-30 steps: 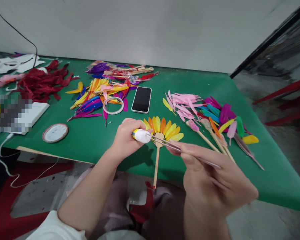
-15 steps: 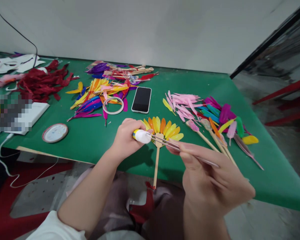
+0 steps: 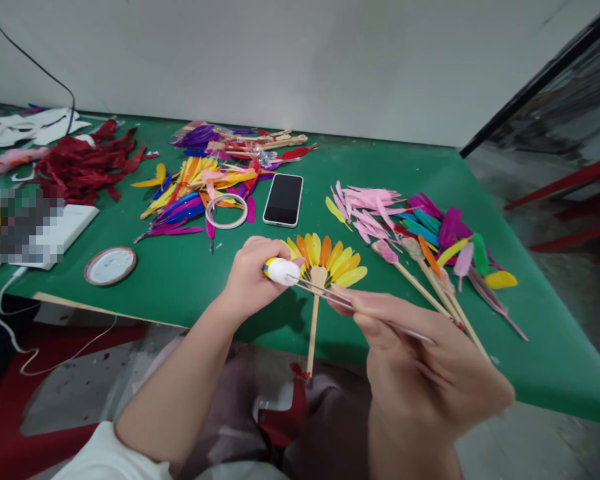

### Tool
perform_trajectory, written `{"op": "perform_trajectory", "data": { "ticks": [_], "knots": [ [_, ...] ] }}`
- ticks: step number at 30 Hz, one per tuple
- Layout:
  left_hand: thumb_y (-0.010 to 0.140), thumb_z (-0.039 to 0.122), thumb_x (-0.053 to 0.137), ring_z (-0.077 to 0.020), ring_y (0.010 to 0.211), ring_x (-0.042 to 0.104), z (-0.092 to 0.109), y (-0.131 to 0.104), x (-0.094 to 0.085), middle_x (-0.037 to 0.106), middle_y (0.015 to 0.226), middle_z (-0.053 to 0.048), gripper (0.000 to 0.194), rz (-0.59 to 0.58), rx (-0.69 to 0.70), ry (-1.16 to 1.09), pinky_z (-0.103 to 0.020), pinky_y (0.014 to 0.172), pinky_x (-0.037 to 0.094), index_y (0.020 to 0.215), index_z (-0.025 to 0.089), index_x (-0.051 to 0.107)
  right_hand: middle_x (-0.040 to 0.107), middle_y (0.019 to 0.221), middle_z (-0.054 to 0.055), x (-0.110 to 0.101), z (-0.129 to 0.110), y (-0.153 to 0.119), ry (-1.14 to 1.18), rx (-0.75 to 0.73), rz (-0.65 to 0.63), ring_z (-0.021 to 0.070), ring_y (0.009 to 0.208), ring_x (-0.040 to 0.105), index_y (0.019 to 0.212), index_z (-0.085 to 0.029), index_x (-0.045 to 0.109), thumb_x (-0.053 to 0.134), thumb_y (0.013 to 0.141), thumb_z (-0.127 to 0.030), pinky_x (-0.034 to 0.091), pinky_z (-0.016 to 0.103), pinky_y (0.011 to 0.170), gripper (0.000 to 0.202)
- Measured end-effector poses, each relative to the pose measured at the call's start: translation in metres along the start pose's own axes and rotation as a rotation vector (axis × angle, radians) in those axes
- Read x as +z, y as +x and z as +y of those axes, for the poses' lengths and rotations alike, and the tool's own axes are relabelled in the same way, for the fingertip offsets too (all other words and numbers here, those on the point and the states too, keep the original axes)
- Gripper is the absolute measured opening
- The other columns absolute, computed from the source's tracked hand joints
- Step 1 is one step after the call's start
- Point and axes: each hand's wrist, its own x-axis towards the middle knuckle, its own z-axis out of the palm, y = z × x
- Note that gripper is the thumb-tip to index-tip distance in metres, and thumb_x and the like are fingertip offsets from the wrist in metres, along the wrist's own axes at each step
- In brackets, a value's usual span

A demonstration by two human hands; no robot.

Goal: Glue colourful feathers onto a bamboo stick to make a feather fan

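My left hand (image 3: 253, 277) is wrapped round a small glue bottle (image 3: 283, 272) with a white top and a yellow and blue body. In my right hand (image 3: 415, 353) are thin metal tweezers (image 3: 340, 297), pinched between the fingers, their tips at the bottle's white top. Beneath and between the hands lies a wooden stick fan (image 3: 319, 279) with yellow and orange feathers (image 3: 336, 257) spread round its heart-shaped head. The handle runs over the table's near edge. Whether the tweezers hold anything is too small to tell.
A phone (image 3: 283, 200) and a tape roll (image 3: 227, 211) lie beyond my hands on the green table (image 3: 380, 163). Pink feathers (image 3: 370, 203) and wooden sticks (image 3: 417, 283) are to the right. A round lid (image 3: 110, 265), mixed feathers (image 3: 195, 187) and dark red strips (image 3: 87, 163) are left.
The tweezers' tips and my right hand's fingertips have shifted slightly left and down. The white bottle top has moved slightly left with the bottle.
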Motion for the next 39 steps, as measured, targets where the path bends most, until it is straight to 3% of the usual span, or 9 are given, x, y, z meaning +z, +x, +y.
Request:
{"op": "perform_trajectory", "data": {
  "ticks": [6,11,23,39],
  "knots": [
    [0.069,0.017,0.06,-0.0062,0.053,0.044,0.002,-0.0002,-0.001,0.051,0.055,0.006,0.019,-0.01,-0.01,-0.02,-0.021,0.058,0.037,0.058,0.018,0.045,0.07,0.08,-0.002,-0.0012,0.0023,-0.0001,-0.007,-0.002,0.038,0.0158,0.068,0.067,0.088,-0.024,0.065,0.06,0.072,-0.007,0.058,0.031,0.062,0.024],
    [0.07,0.019,0.06,-0.0066,0.054,0.045,0.0006,-0.0011,-0.0001,0.051,0.055,0.006,0.019,-0.004,-0.037,-0.01,-0.021,0.058,0.038,0.058,0.018,0.046,0.07,0.081,-0.002,-0.003,0.0002,0.0002,0.01,-0.046,-0.042,0.0164,0.071,0.067,0.089,-0.023,0.065,0.058,0.074,-0.008,0.058,0.031,0.063,0.023],
    [0.069,0.02,0.06,-0.0068,0.055,0.046,0.001,-0.0004,-0.0009,0.052,0.056,0.005,0.018,-0.005,-0.069,-0.012,-0.02,0.058,0.038,0.058,0.017,0.046,0.07,0.081,-0.002,-0.0054,-0.0007,0.0007,-0.002,-0.039,-0.067,0.0165,0.071,0.067,0.089,-0.023,0.065,0.058,0.074,-0.009,0.058,0.031,0.063,0.022],
    [0.07,0.021,0.059,-0.0077,0.057,0.048,0.0002,-0.0019,-0.0023,0.051,0.055,0.005,0.017,-0.014,-0.154,-0.033,-0.021,0.058,0.039,0.058,0.018,0.047,0.07,0.081,-0.002,-0.0035,0.0,-0.0006,-0.024,0.007,-0.023,0.0169,0.071,0.067,0.089,-0.023,0.065,0.059,0.073,-0.007,0.058,0.031,0.063,0.024]
  ]
}}
